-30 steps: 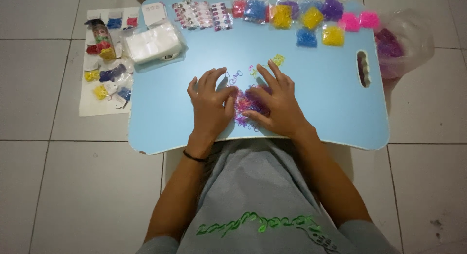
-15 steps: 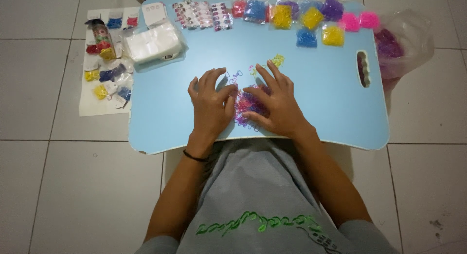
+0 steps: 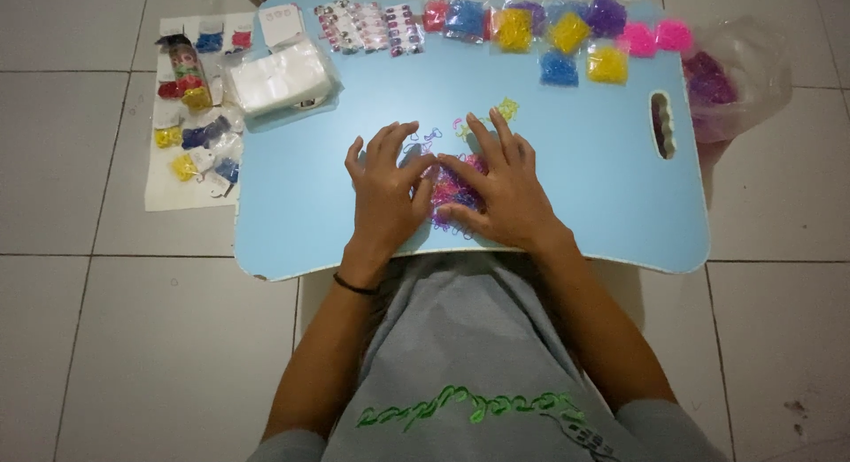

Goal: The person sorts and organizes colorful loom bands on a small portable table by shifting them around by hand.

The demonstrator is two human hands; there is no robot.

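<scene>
A light blue lap table (image 3: 602,179) lies across my lap. In its middle sits a small heap of thin pink and purple rubber bands (image 3: 452,194). My left hand (image 3: 385,192) rests flat, fingers spread, on the left side of the heap, its fingertips touching the bands. My right hand (image 3: 505,192) lies flat against the right side of the heap, fingers spread over it. A few loose bands (image 3: 428,136) and a small yellow cluster (image 3: 506,108) lie just beyond my fingertips. Neither hand grips anything that I can see.
Along the table's far edge lie several small bags of coloured bands (image 3: 567,33) and strips of beads (image 3: 367,26). A stack of clear bags (image 3: 279,77) sits at the far left. A clear plastic bag (image 3: 730,77) with purple bands hangs off the right side. Packed items lie on a white sheet (image 3: 190,117) on the tiled floor.
Both hands have slid slightly away from me and closer together, pressing the heap of bands into a tighter pile.
</scene>
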